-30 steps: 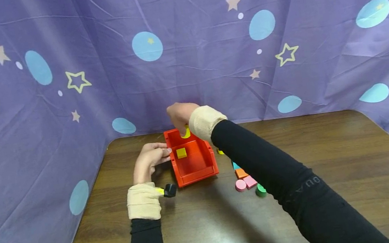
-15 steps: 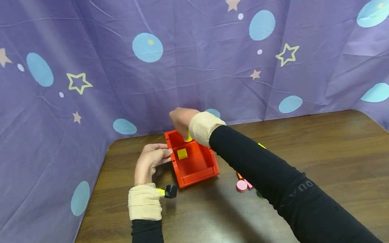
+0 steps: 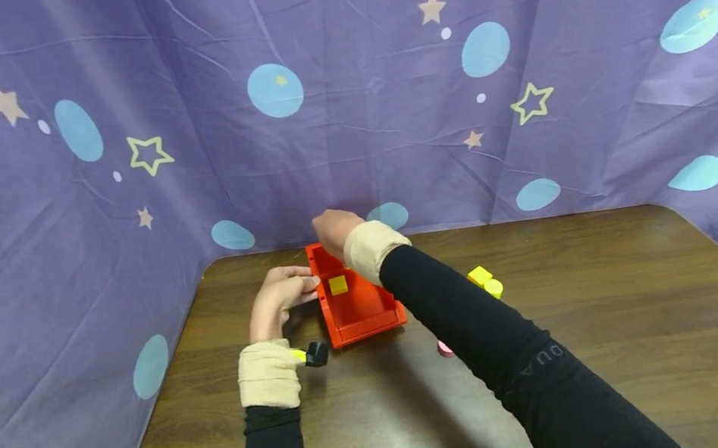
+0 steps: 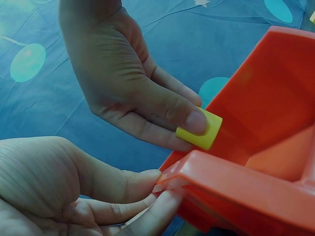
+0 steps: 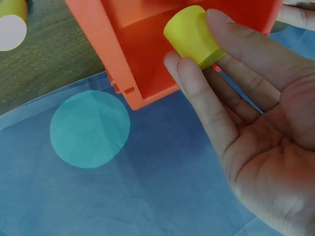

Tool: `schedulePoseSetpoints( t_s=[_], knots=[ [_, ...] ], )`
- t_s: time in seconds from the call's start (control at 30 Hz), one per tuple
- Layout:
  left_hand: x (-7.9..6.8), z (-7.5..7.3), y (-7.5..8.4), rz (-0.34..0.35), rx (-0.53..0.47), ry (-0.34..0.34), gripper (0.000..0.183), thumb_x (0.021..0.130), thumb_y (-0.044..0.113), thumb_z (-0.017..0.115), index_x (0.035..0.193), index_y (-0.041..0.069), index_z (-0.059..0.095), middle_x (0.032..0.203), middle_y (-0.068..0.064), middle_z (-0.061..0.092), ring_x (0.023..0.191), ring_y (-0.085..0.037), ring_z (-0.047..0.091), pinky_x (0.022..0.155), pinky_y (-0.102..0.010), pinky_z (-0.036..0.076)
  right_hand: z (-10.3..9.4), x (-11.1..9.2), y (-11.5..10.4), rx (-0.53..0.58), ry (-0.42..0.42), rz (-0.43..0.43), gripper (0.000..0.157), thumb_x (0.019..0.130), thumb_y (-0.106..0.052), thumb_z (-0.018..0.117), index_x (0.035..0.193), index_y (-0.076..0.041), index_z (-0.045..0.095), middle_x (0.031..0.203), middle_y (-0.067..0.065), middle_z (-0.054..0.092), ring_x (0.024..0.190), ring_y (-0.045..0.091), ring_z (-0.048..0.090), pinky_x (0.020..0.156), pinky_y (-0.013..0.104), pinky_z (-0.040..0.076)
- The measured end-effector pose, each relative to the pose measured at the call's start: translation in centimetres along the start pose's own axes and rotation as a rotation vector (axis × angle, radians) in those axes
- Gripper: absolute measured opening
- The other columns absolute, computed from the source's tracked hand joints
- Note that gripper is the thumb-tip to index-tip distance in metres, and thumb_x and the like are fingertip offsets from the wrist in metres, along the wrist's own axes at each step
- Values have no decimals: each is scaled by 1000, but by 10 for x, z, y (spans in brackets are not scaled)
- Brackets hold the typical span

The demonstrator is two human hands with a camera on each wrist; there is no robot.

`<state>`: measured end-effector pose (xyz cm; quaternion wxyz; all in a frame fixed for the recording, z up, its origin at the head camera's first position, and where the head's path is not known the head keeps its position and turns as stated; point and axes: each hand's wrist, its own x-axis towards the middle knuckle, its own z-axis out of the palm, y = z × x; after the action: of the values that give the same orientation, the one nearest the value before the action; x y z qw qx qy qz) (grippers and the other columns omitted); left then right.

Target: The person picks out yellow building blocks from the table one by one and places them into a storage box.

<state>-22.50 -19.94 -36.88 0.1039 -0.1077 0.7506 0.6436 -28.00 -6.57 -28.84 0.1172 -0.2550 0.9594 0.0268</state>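
- Box [image 3: 365, 328], the red one, sits near the back edge of the table [image 3: 619, 310], curtain [image 3: 385, 113] right behind it; way more tabletop out front and off to the right
- right hand [image 3: 337, 233] has a yellow cylinder [image 5: 189, 34] pinched between thumb and fingers, over the back end; can't tell if it's touching the rim
- left hand [image 3: 276, 297] pinches the left wall
- right sleeve [image 3: 484, 332] cuts across everything; hides part of the right wall plus most of a pink piece [image 3: 445, 350]
- yellow count is four: the held one; a yellow block [image 3: 338, 285] inside; another block [image 3: 479, 274] beside a second cylinder [image 3: 494, 288] on the wood
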Motion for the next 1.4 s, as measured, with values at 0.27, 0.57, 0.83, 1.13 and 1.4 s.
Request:
schedulePoseSetpoints(
  t_s=[0.27, 0.57, 0.83, 1.13, 1.4],
  knots=[
    [-1, 0, 0, -8, 9, 3, 39, 96, -4, 59, 132, -17, 51, 86, -1, 62, 68, -3, 62, 77, -22, 65, 8, 0, -1, 8, 32, 35, 18, 102, -6, 54, 111, -5, 70, 116, 9, 72, 98, 22, 66, 90, 36, 60],
    [-5, 3, -4, 15, 18, 6, 38, 95, -6, 58, 130, -19, 52, 90, -6, 63, 70, -4, 62, 72, -20, 64, 25, 4, 5, 34, 39, 76, 20, 101, -6, 54, 109, -5, 72, 117, 9, 72, 97, 22, 65, 91, 35, 60],
    [-7, 4, -4, 33, 15, 13, 39, 95, -6, 59, 130, -20, 52, 90, -5, 64, 72, -5, 62, 70, -18, 63, 33, 11, 14, 93, 2, 132, 19, 92, -1, 68, 111, -6, 71, 115, 9, 72, 91, 20, 59, 94, 32, 60],
    [-5, 1, -4, 23, 6, 22, 39, 95, -5, 60, 130, -19, 52, 87, -3, 63, 68, -4, 61, 67, -17, 62, 31, 11, 7, 73, 18, 125, 18, 95, -4, 65, 112, -5, 72, 119, 9, 72, 101, 21, 65, 96, 32, 60],
    [-6, 2, -3, 45, 4, 20, 38, 93, -6, 58, 128, -19, 52, 87, -4, 63, 68, -4, 61, 68, -18, 63, 41, 24, 2, 107, 20, 181, 23, 102, -8, 55, 117, -9, 73, 120, 7, 73, 105, 20, 69, 94, 34, 61]
  ],
)
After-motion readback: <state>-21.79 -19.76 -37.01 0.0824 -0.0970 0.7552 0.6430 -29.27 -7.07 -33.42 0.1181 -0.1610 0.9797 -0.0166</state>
